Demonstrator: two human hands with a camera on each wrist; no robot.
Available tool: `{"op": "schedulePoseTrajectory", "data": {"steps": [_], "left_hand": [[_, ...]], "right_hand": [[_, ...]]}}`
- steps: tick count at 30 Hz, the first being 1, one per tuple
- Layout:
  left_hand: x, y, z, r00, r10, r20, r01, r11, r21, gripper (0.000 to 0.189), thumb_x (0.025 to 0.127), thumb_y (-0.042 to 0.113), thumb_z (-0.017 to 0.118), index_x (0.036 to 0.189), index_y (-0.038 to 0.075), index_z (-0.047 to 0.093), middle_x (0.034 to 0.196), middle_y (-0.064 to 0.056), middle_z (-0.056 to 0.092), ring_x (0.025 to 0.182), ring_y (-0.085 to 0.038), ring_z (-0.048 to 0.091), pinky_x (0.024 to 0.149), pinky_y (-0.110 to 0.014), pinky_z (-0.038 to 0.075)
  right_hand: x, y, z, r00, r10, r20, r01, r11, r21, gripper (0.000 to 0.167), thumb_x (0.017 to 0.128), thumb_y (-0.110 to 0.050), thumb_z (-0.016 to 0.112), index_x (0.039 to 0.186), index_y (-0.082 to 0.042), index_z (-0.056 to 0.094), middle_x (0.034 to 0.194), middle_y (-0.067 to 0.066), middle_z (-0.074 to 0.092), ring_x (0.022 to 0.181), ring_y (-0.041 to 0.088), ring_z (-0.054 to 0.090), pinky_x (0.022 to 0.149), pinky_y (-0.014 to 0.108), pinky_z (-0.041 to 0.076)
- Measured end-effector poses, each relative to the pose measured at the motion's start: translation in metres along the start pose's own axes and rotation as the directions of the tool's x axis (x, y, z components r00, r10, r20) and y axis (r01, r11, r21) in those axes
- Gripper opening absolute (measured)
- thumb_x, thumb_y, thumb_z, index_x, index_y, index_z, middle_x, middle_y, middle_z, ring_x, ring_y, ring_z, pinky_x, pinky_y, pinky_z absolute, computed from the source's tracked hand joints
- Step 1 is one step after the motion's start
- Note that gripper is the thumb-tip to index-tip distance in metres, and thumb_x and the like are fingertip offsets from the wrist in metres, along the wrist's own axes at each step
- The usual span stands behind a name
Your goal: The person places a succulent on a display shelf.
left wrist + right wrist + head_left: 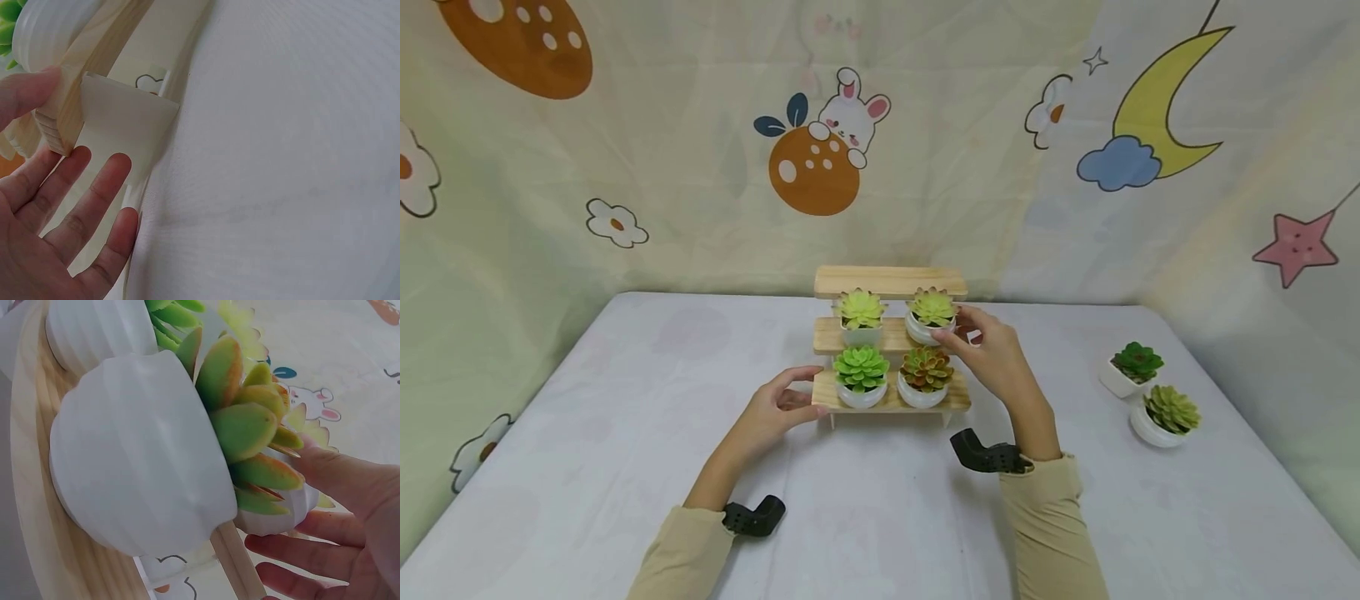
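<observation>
A three-tiered wooden plant stand (891, 283) with white supports stands at the table's middle. My left hand (775, 407) grips the left end of its lowest shelf; in the left wrist view the thumb and index finger pinch the wood (70, 106), the other fingers spread. My right hand (996, 354) pinches the white pot of a pale green succulent (932, 310) at the middle shelf's right. Left of it sits another pale green succulent (861, 310). On the lowest shelf are a bright green succulent (861, 371) and a reddish-green one (927, 371), whose pot partly hides the held pot in the right wrist view.
To the right on the white-covered table (880, 517) stand two more potted succulents, one dark green (1137, 362) and one yellowish green (1171, 410). A printed cloth (700, 150) hangs behind and at the sides.
</observation>
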State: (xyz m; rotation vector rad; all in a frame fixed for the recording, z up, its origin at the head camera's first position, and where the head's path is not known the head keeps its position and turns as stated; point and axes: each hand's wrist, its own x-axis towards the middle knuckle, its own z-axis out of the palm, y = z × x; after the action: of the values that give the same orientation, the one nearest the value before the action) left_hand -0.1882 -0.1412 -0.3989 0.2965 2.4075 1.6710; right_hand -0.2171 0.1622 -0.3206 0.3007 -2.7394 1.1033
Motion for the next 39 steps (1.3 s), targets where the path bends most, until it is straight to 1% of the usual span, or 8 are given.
{"op": "schedulePoseTrajectory", "data": {"steps": [7,14,19,29,34,39], "left_hand": [[0.0009,-0.0005,0.0004,1.0,-0.002,0.002,0.002,1.0,-0.007,0.058,0.082,0.024,0.072,0.134,0.019,0.047,0.135,-0.01,0.047,0.105,-0.024,0.059,0.081,-0.031,0.045],[0.0018,-0.0012,0.0007,1.0,0.002,0.001,-0.002,1.0,-0.005,0.057,0.082,0.024,0.071,0.134,0.019,0.047,0.134,-0.01,0.047,0.105,-0.024,0.059,0.081,-0.031,0.045],[0.0014,-0.0002,0.001,1.0,0.001,0.0,-0.001,1.0,-0.003,0.057,0.082,0.024,0.071,0.134,0.019,0.047,0.134,-0.011,0.047,0.106,-0.024,0.059,0.082,-0.033,0.045],[0.0007,-0.0008,-0.0001,1.0,-0.004,-0.001,0.004,1.0,-0.003,0.057,0.081,0.025,0.072,0.133,0.02,0.048,0.135,-0.01,0.047,0.106,-0.024,0.058,0.083,-0.033,0.045],[0.0001,-0.001,-0.0006,1.0,-0.005,0.0,0.005,1.0,-0.001,0.057,0.081,0.025,0.072,0.133,0.02,0.047,0.134,-0.01,0.047,0.105,-0.023,0.059,0.082,-0.031,0.045],[0.0013,-0.0016,-0.0002,1.0,0.003,0.003,-0.003,1.0,-0.001,0.057,0.081,0.025,0.072,0.133,0.02,0.048,0.134,-0.01,0.047,0.105,-0.023,0.059,0.082,-0.031,0.045]], "right_hand": [[0.0002,-0.0002,0.0029,1.0,-0.002,0.007,0.002,1.0,0.017,0.057,0.088,-0.037,0.062,0.132,-0.003,0.049,0.114,0.017,0.063,0.098,0.028,0.06,0.081,0.041,0.048],[0.0001,-0.0021,0.0042,1.0,-0.005,0.001,0.005,1.0,-0.002,0.056,0.088,-0.039,0.062,0.13,-0.005,0.05,0.11,0.015,0.064,0.094,0.025,0.056,0.079,0.04,0.043],[0.0001,-0.0026,0.0047,1.0,-0.002,0.006,0.002,1.0,-0.003,0.058,0.087,-0.04,0.062,0.132,-0.005,0.049,0.113,0.016,0.063,0.098,0.027,0.056,0.083,0.042,0.043],[-0.0007,-0.0064,0.0038,1.0,-0.002,0.01,0.002,1.0,-0.016,0.06,0.087,-0.04,0.063,0.132,-0.003,0.048,0.113,0.017,0.063,0.106,0.03,0.055,0.09,0.048,0.041],[-0.0009,-0.0065,0.0042,1.0,-0.006,0.013,0.006,1.0,-0.011,0.061,0.087,-0.04,0.063,0.133,-0.002,0.047,0.112,0.017,0.063,0.106,0.03,0.056,0.091,0.049,0.041],[-0.002,-0.0048,0.0034,1.0,-0.004,0.01,0.004,1.0,-0.009,0.061,0.087,-0.041,0.063,0.133,-0.003,0.047,0.111,0.016,0.064,0.104,0.029,0.056,0.09,0.048,0.041]]}}
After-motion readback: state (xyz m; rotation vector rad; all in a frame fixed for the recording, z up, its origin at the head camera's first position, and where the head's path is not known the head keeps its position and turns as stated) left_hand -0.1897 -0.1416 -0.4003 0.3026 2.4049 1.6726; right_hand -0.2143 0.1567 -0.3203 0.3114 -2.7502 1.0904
